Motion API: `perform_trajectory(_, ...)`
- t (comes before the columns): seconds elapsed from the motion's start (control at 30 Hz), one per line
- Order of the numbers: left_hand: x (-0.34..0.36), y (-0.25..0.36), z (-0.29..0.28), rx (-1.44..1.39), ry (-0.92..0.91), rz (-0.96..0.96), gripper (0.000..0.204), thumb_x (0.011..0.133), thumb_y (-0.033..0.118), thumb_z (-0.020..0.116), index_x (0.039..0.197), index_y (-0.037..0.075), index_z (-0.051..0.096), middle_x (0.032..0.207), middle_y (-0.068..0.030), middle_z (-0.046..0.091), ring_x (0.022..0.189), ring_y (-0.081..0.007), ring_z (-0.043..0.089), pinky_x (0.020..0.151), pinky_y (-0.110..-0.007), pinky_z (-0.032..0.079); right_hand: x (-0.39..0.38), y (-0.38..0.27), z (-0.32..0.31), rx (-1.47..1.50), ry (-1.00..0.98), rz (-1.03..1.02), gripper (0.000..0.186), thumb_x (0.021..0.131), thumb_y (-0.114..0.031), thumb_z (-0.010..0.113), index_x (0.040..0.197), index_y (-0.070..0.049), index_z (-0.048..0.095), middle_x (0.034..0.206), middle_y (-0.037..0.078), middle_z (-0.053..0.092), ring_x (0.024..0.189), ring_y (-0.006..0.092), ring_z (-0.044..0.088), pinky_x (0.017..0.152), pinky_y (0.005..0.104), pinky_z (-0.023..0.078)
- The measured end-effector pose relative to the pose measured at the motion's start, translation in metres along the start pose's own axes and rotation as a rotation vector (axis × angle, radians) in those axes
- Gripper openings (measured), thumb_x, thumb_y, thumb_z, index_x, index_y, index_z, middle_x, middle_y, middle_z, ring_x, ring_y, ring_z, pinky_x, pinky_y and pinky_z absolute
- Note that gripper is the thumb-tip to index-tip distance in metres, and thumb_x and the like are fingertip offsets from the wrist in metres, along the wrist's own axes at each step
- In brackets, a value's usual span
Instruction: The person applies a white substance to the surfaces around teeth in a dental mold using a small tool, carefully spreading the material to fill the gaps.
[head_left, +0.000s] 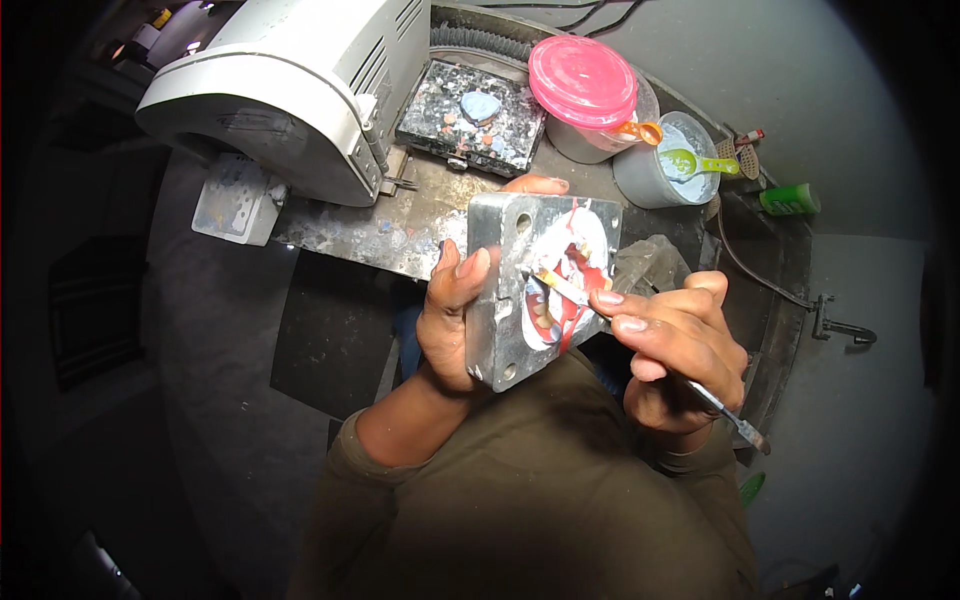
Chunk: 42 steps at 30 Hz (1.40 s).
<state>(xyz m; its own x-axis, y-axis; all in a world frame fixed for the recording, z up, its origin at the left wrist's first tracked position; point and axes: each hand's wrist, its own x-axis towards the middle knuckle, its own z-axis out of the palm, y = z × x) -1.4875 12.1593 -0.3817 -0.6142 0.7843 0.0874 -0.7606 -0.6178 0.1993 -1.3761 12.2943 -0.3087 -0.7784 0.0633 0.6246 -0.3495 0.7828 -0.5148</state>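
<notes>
My left hand [445, 320] grips a grey metal dental flask half [483, 290] by its side, with fingertips showing over the far edge. White plaster [603, 222] fills its opening, and red wax [597, 282] with a few tooth-like shapes lies within the plaster. In my right hand [690, 345] is a slim metal spatula [712, 400], pinched between thumb and fingers. Its front end reaches over the plaster and wax; whether the tip touches cannot be made out. The flat back end sticks out past my palm, smeared with residue.
A white rounded machine [300, 60] stands at the left. Behind the flask are a splattered black box [470, 120] with a bluish lump, a pink-lidded tub [583, 80], and a powder tub [640, 175] with a green scoop [685, 162]. A green container [790, 200] and tap [825, 318] are right.
</notes>
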Motion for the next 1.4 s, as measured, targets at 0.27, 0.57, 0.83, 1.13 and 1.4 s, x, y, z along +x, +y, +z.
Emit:
perform_trajectory(0.27, 0.000, -0.003, 0.002, -0.068, 0.063, -0.048, 0.075, 0.094, 0.034, 0.056, 0.149, -0.008, 0.028, 0.128, -0.0228, 0.060, 0.116, -0.0287, 0.064, 0.102, -0.041, 0.051, -0.006, 0.000, -0.007, -0.081, -0.076, 0.000, 0.020, 0.091, -0.014, 0.073, 0.110, -0.008, 0.074, 0.105, 0.008, 0.079, 0.076, 0.0118, 0.064, 0.070, 0.0277, 0.035)
perform_trajectory(0.57, -0.004, -0.012, 0.002, -0.118, 0.073, -0.061, 0.073, 0.097, 0.036, 0.054, 0.150, -0.007, 0.029, 0.129, -0.0225, 0.060, 0.117, -0.0300, 0.064, 0.103, -0.043, 0.052, -0.019, -0.002, -0.025, -0.089, -0.146, -0.021, 0.025, 0.098, -0.025, 0.067, 0.112, -0.006, 0.072, 0.107, 0.010, 0.078, 0.080, 0.0131, 0.064, 0.072, 0.0298, 0.037)
perform_trajectory(0.83, -0.010, -0.014, -0.002, -0.052, 0.004, -0.112, 0.068, 0.098, 0.033, 0.053, 0.149, -0.006, 0.031, 0.129, -0.0204, 0.059, 0.117, -0.0265, 0.063, 0.103, -0.041, 0.051, -0.008, -0.007, -0.026, -0.050, -0.133, -0.017, 0.028, 0.096, -0.027, 0.067, 0.110, -0.004, 0.073, 0.106, 0.012, 0.078, 0.077, 0.0142, 0.066, 0.069, 0.0292, 0.036)
perform_trajectory(1.13, -0.014, -0.011, -0.004, -0.075, -0.012, -0.153, 0.068, 0.097, 0.031, 0.055, 0.149, -0.004, 0.031, 0.128, -0.0192, 0.060, 0.116, -0.0249, 0.062, 0.101, -0.038, 0.050, -0.003, -0.014, -0.027, -0.122, -0.173, -0.032, 0.027, 0.094, -0.026, 0.068, 0.109, -0.004, 0.073, 0.102, 0.010, 0.079, 0.074, 0.0137, 0.066, 0.068, 0.0283, 0.036)
perform_trajectory(1.4, -0.009, -0.008, -0.003, 0.099, 0.035, -0.166, 0.085, 0.092, 0.044, 0.061, 0.147, -0.012, 0.028, 0.131, -0.0253, 0.056, 0.117, -0.0321, 0.063, 0.104, -0.044, 0.051, 0.007, -0.007, -0.027, -0.102, -0.168, -0.074, 0.024, 0.095, -0.025, 0.068, 0.105, -0.004, 0.074, 0.097, 0.008, 0.079, 0.067, 0.0121, 0.064, 0.064, 0.0275, 0.034)
